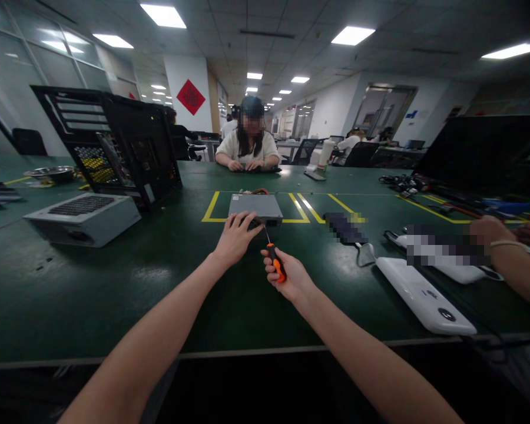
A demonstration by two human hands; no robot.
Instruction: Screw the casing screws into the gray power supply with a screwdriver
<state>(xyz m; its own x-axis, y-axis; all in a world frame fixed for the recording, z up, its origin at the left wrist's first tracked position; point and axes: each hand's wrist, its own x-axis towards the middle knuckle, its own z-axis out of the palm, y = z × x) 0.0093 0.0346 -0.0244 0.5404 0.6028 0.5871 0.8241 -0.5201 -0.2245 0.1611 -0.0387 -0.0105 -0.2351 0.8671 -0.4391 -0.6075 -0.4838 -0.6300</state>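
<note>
green table (159, 300), left hand (236, 238) gripping metal box (256, 206), right hand (287, 274) grasping screwdriver (276, 263)

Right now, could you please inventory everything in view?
Table: one, green, foreground
Small box: one, grey, centre
Screwdriver: one, orange-black, centre
Computer case: one, black, left
Large box: one, grey, left
Bowl: one, silver, left
Lines: several, yellow, tabletop
Blurred device: one, dark, right
Oblong devices: two, white, right
Bottle: one, pale, back
Cables: several, black, right
Panel: one, black, right
Sign: one, red, wall
Chairs: several, black, background
Lights: several, white, overhead
People: several, mixed clothing, beyond table
Neighbour's hands: two, bare, right
Left hand: one, bare, on small box
Right hand: one, bare, around screwdriver
</note>
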